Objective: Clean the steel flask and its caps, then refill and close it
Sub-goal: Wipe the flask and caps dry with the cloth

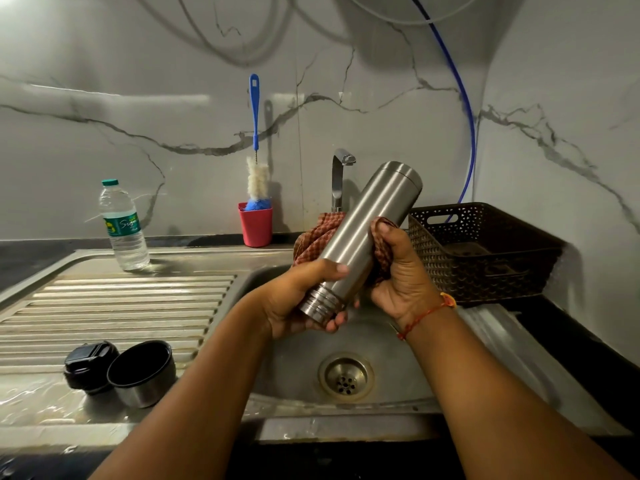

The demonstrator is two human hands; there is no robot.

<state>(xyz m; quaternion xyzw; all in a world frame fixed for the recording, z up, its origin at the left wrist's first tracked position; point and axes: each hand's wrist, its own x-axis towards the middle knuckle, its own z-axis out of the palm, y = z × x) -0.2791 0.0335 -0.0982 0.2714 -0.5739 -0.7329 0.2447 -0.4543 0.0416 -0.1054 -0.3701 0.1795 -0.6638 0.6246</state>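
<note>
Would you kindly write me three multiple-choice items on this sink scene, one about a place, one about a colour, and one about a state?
1. Where do the two caps lie?
A. in the basket
B. on the ribbed drainboard
C. in the sink bowl

2. What colour is the cup that holds the bottle brush?
A. red
B. green
C. white

3. In what state is the steel flask?
A. capped, standing upright
B. lying in the sink
C. uncapped, held tilted

Answers: 1 B, they sit at the drainboard's near edge; 2 A, the cup by the wall is red; 3 C, the left hand grips its bare threaded neck and the right hand presses a cloth around it.
</note>
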